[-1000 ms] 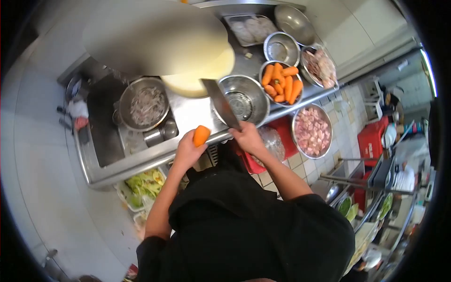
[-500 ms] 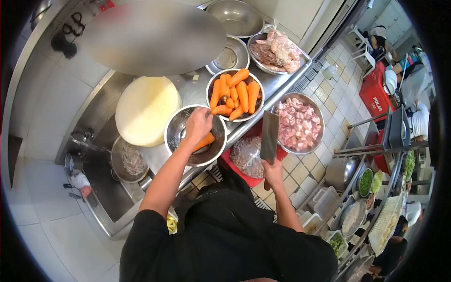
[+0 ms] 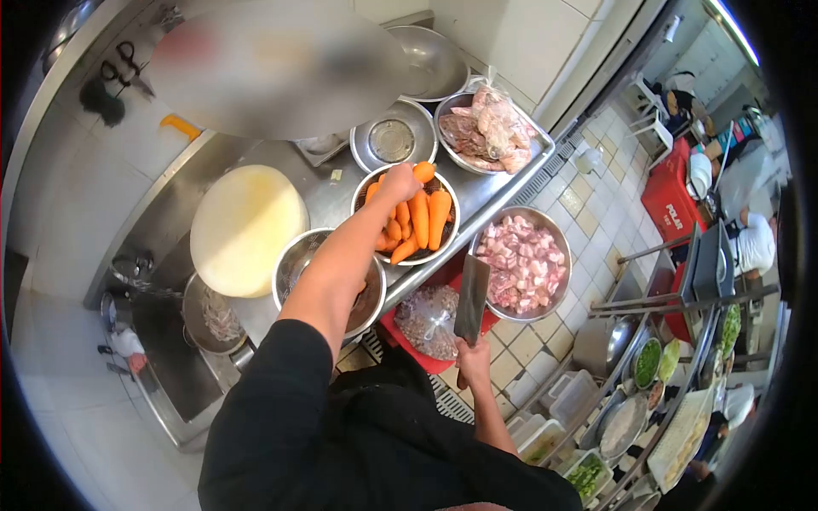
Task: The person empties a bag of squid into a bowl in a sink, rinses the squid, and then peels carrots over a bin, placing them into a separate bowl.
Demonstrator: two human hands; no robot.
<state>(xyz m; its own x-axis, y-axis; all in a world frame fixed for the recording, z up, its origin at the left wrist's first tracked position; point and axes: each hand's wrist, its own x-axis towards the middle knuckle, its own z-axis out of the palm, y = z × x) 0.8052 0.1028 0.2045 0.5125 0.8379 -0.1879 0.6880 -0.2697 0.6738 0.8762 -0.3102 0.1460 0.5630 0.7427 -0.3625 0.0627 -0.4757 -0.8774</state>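
Note:
My left hand (image 3: pixel 399 182) reaches over a bowl (image 3: pixel 358 203) heaped with orange carrots (image 3: pixel 418 223), its fingers closed around one carrot (image 3: pixel 423 172) whose end shows beside them. Beneath my left forearm stands a perforated steel colander (image 3: pixel 295 255), partly hidden by the arm. In my right hand (image 3: pixel 474 359) is a cleaver (image 3: pixel 472 300), gripped by its handle with the broad blade pointing up and away from me. A round cutting board (image 3: pixel 247 230) lies to the left of the colander.
A bowl of cut meat (image 3: pixel 524 264) is right of the cleaver, near a red container (image 3: pixel 434 364) with a bagged item. Bagged meat (image 3: pixel 490 128) and a steel bowl (image 3: pixel 394 140) stand farther back. Water runs into a pan (image 3: pixel 213 317) in the sink. Shelves (image 3: pixel 682 298) line the right.
My left hand has moved from inside the colander up to the carrot bowl and closed on a carrot there. My right hand still holds the cleaver. The view has shifted slightly.

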